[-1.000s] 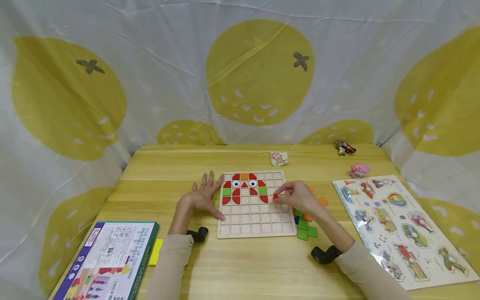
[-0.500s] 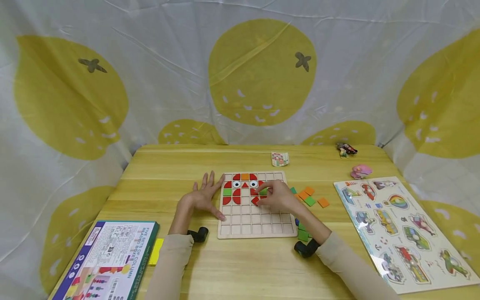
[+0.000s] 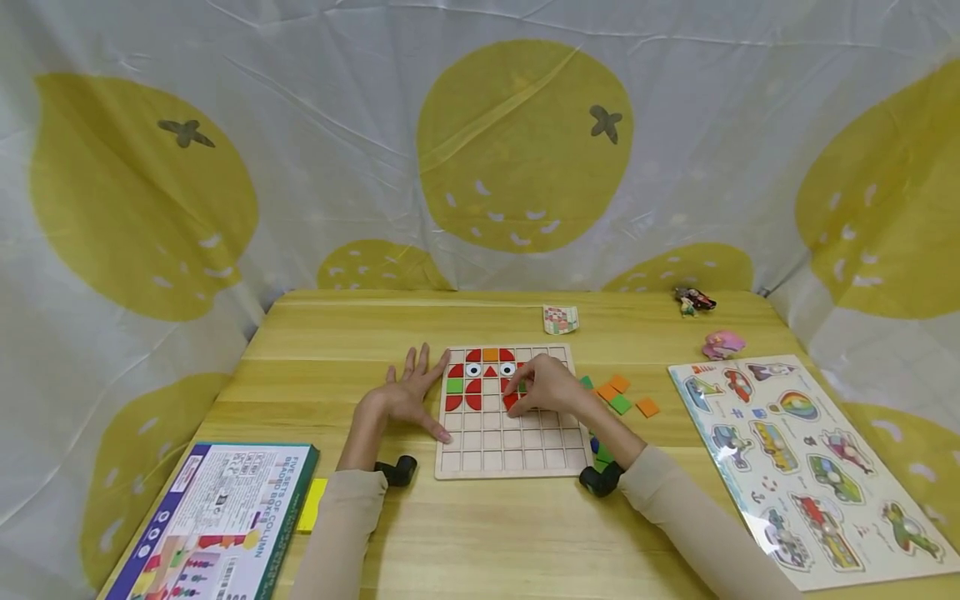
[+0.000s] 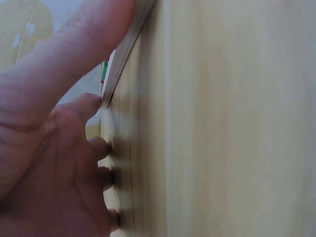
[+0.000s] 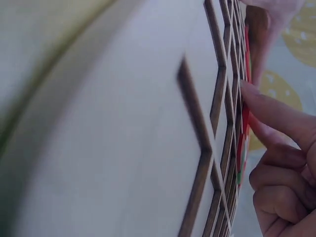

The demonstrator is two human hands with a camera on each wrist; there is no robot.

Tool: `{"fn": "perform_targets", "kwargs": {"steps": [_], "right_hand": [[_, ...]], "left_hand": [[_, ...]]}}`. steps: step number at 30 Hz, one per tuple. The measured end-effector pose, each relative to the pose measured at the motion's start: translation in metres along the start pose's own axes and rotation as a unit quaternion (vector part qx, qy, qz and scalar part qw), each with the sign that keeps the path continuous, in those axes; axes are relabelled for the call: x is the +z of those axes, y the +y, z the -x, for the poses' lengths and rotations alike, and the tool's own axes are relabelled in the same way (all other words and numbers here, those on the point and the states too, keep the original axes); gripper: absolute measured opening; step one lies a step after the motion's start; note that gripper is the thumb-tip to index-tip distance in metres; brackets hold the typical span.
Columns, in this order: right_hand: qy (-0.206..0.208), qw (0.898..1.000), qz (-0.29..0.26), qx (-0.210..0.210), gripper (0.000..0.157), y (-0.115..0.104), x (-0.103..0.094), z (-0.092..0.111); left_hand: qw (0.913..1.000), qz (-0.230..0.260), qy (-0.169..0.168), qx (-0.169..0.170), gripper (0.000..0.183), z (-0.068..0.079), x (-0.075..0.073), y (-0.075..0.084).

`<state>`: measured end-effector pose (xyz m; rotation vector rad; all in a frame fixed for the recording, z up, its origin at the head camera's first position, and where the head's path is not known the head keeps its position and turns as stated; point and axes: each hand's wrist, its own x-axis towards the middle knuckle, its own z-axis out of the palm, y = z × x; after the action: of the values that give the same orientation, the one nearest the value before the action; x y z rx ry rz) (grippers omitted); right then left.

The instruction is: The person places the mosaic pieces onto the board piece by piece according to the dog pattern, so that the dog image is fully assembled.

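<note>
A wooden grid board (image 3: pixel 491 460) lies flat, its upper cells holding red, green and orange tiles and two eye tiles. My left hand (image 3: pixel 405 400) is spread at the board's left edge, with thumb and forefinger on the frame and the other fingers on the table; the left wrist view shows the thumb over the edge. My right hand (image 3: pixel 553 385) reaches over the right half and pinches a red quarter-round tile (image 3: pixel 511 401) between thumb and forefinger, right at a cell below the right eye. The hand hides some tiles behind it.
Loose orange tiles (image 3: pixel 647 407) and green tiles (image 3: pixel 619 404) lie right of the board. A small pattern card (image 3: pixel 560 319) is behind it. A picture puzzle (image 3: pixel 810 467) stands right, a boxed set (image 3: pixel 225 517) left, and a pink toy (image 3: pixel 723 343) far right.
My right hand has moved left from the board's right side with the red tile, down to a cell below the right eye. The left hand stays at the board's edge.
</note>
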<state>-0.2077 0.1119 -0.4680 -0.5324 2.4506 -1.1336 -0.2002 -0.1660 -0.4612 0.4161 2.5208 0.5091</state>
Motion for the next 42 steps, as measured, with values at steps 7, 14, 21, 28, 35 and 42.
{"fn": "perform_targets", "kwargs": {"steps": [7,14,21,28,35,42], "right_hand": [[-0.003,1.0,-0.006,0.011,0.02,-0.001,-0.001,-0.001],[0.016,1.0,-0.014,0.012,0.021,-0.001,0.0,-0.002],[0.012,0.999,-0.033,0.01,0.017,0.0,0.001,-0.003],[0.015,0.999,-0.032,0.003,0.018,-0.002,-0.016,0.003],[0.069,0.996,-0.018,0.047,0.028,0.044,-0.082,0.051],[0.043,0.994,-0.041,0.097,0.033,0.093,-0.105,0.07]], "left_hand": [[1.0,0.001,0.003,0.001,0.141,0.0,0.0,-0.001],[1.0,-0.001,0.003,0.009,0.14,0.0,0.0,-0.001],[1.0,-0.003,0.002,0.004,0.14,0.001,0.0,0.001],[1.0,0.002,0.003,0.0,0.14,0.001,0.0,0.001],[1.0,-0.003,0.0,0.001,0.14,0.001,0.0,0.001],[1.0,-0.005,0.001,0.004,0.14,0.001,0.0,0.002]]}}
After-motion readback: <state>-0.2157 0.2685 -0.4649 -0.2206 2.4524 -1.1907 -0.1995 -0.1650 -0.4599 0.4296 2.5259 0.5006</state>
